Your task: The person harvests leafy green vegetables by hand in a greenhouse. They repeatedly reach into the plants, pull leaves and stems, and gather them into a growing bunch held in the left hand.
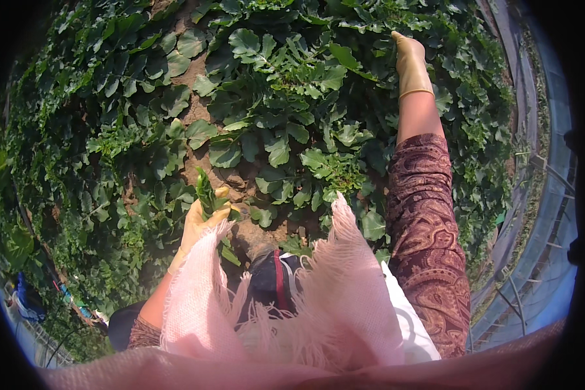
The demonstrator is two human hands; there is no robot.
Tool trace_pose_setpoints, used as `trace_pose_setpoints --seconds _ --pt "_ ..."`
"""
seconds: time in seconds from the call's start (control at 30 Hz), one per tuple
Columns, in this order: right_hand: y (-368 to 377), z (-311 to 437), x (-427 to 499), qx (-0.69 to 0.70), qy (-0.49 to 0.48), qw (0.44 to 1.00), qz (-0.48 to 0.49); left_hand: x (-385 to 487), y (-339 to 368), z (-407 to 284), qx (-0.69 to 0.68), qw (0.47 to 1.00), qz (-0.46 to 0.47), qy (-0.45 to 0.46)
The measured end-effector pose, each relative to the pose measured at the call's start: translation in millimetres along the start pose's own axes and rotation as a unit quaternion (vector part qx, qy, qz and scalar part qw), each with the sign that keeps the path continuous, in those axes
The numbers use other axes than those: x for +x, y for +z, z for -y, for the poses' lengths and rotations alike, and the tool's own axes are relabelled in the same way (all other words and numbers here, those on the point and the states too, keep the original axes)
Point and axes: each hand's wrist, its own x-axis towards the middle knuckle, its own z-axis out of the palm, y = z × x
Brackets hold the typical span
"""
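Observation:
My left hand [204, 222], in a cream rubber glove, is low and left of centre. Its fingers are closed around a small bunch of picked green leaves [205, 191], with more leaf hanging below the hand. My right arm reaches far forward at the upper right. The gloved right hand [411, 58] is at the leafy crop plants [297, 68], which have broad lobed leaves and curly centres. Its fingertips point into the foliage, and whether they grip a leaf is not visible.
Dry brown soil [195, 105] runs between the plant rows. A fringed pink scarf [197, 302] hangs before me, above dark trousers with a red stripe [279, 278]. At the right stands a metal frame [519, 304] with bluish sheeting [536, 282]. A blue object [28, 298] is at lower left.

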Motion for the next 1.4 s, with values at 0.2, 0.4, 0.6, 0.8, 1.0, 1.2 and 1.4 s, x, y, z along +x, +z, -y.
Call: trace_pose_setpoints --seconds 0.2,0.4,0.6,0.8,1.0,1.2,1.4 --pt "15 14 -21 -0.293 -0.156 0.940 -0.076 2 -3 1 -0.023 1.000 -0.004 0.018" --pt "8 31 -19 -0.447 -0.298 0.838 -0.097 2 -6 -4 0.006 0.999 -0.036 0.026" --pt "1 70 9 -0.670 -0.204 0.713 0.029 10 -12 -8 0.003 1.000 -0.009 0.011" --pt "-8 87 52 -0.695 -0.230 0.662 0.159 16 -7 -6 0.001 0.998 -0.043 -0.035" --pt "-20 98 11 -0.623 -0.290 0.720 0.096 11 -2 -6 -0.007 0.999 -0.043 -0.011" --pt "-37 -1 -190 0.078 -0.346 0.894 0.274 20 7 -21 0.040 0.997 -0.049 0.040" --pt "-11 -67 -378 0.377 -0.004 0.785 0.492 16 61 -35 -0.002 0.995 0.053 0.087"
